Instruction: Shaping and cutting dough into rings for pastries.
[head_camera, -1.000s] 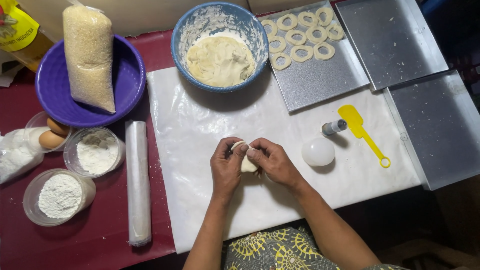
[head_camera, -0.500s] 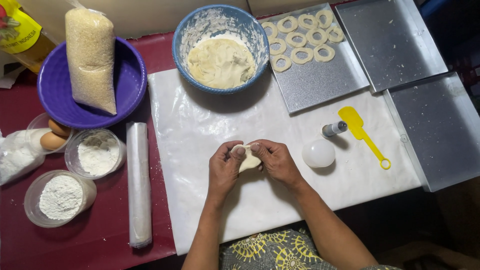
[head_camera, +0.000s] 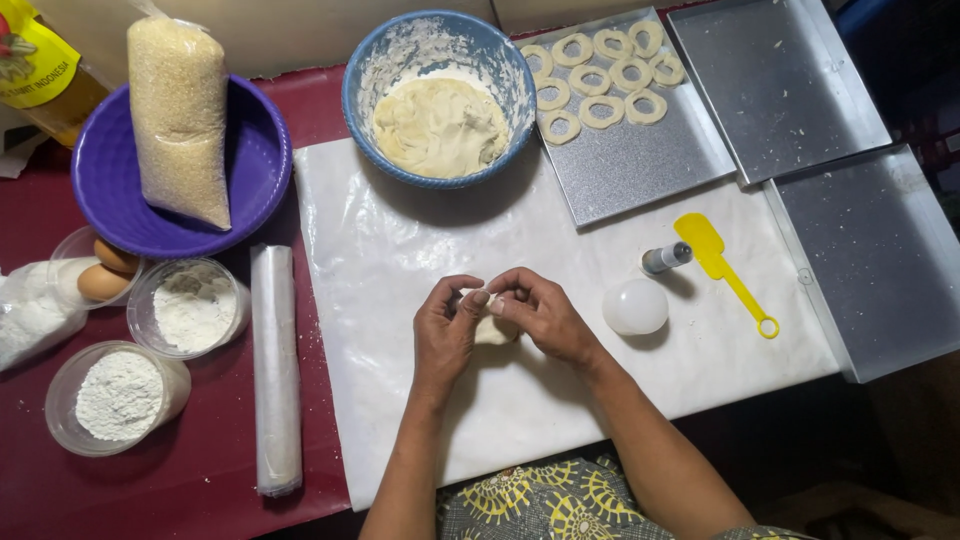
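At frame centre, left hand (head_camera: 447, 330) and right hand (head_camera: 540, 315) pinch together on a dough lump (head_camera: 495, 328) over the white sheet (head_camera: 400, 250); eight rings (head_camera: 600, 75) sit on the upper tray (head_camera: 640, 160), the bowl (head_camera: 437, 95) remains well filled.

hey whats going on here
A person's left hand and right hand pinch a small lump of dough together over a white sheet. Above it sits a blue bowl of more dough, and a metal tray holds eight dough rings. Two other trays lie bare.
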